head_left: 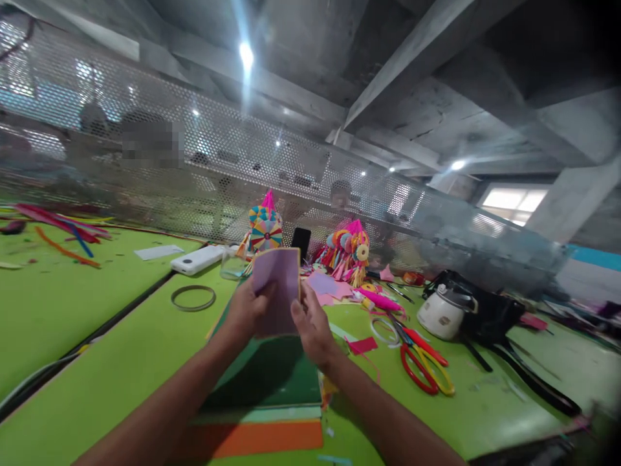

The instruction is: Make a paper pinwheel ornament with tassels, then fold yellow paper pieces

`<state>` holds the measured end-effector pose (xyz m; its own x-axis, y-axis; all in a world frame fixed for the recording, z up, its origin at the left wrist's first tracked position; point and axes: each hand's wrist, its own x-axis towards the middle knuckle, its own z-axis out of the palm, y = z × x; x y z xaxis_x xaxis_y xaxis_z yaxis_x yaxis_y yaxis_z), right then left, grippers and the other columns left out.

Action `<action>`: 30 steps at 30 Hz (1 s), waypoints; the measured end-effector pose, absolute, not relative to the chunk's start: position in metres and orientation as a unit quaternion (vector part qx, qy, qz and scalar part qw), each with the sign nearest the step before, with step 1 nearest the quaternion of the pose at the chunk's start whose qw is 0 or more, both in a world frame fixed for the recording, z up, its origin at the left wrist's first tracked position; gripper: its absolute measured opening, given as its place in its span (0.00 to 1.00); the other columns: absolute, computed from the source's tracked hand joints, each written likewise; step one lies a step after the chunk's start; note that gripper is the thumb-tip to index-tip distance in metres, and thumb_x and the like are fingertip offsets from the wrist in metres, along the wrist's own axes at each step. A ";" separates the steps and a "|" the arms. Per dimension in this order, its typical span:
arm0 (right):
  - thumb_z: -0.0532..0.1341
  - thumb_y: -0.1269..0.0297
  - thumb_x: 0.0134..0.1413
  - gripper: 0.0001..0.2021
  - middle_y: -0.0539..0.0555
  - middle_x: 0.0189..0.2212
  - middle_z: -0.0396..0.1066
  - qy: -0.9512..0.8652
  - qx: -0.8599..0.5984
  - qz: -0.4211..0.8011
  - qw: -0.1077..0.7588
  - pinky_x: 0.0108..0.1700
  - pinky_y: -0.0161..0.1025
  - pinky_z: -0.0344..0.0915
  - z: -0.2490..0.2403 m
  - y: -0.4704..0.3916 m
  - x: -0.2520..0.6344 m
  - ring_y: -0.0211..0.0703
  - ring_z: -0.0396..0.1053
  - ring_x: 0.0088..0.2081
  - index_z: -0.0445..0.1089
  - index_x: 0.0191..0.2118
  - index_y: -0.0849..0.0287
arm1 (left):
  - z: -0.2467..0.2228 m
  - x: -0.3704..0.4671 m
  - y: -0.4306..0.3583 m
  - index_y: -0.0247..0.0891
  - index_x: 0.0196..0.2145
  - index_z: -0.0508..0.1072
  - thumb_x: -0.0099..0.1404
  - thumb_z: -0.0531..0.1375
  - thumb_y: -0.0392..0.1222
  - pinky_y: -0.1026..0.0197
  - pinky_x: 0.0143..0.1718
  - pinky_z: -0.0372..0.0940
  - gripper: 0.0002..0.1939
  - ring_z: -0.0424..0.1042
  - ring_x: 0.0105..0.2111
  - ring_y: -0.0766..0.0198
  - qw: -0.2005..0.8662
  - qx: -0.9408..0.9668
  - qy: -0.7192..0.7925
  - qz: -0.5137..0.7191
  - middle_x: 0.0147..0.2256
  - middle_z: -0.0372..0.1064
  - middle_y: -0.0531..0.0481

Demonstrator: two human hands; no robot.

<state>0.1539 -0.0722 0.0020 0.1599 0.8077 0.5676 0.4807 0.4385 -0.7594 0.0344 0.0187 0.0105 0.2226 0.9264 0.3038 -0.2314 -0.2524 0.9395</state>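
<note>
A purple sheet with a yellowish edge (279, 294) is held upright between both hands. My left hand (248, 307) grips its left side, thumb across the front face. On the right edge, my right hand (310, 320) has its fingers closed round the sheet. Beneath the hands lies a dark green sheet (272, 375), over light green and orange sheets (262, 440). Behind the purple sheet stand a dark phone (301, 242) and colourful paper ornaments (266, 234) with pink cone tops. Loose purple and pink paper pieces (324, 285) lie just beyond my right hand.
Red and yellow scissors (427, 370) lie right of the hands, near a white pot-shaped container (442, 314) and a black bag (495, 310). To the left are a tape ring (193, 298), a white device (196, 259) and paper strips (68, 226). A perforated metal screen (218, 155) stands behind.
</note>
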 end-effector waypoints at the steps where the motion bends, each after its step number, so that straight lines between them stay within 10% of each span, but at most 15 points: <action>1: 0.50 0.55 0.61 0.23 0.56 0.53 0.63 -0.657 -0.529 0.119 0.524 0.52 0.42 0.61 0.001 -0.080 0.165 0.43 0.62 0.53 0.53 0.60 0.55 | 0.012 0.032 0.020 0.33 0.34 0.74 0.50 0.64 0.43 0.66 0.27 0.62 0.13 0.68 0.26 0.62 0.559 0.536 0.302 0.556 0.26 0.71 0.52; 8: 0.53 0.60 0.60 0.16 0.56 0.50 0.66 -0.734 -0.651 -0.059 0.183 0.55 0.47 0.56 -0.047 -0.120 0.277 0.44 0.60 0.53 0.66 0.52 0.53 | 0.018 0.026 0.025 0.34 0.34 0.70 0.52 0.60 0.29 0.65 0.22 0.66 0.10 0.70 0.20 0.66 0.707 0.328 0.305 0.548 0.24 0.72 0.54; 30: 0.50 0.62 0.61 0.14 0.56 0.47 0.69 -0.683 -0.715 -0.097 0.113 0.50 0.45 0.53 -0.052 -0.002 0.277 0.47 0.57 0.50 0.69 0.46 0.56 | 0.001 0.027 0.026 0.34 0.37 0.68 0.54 0.59 0.30 0.59 0.18 0.68 0.11 0.72 0.17 0.57 0.751 0.341 0.363 0.433 0.21 0.72 0.48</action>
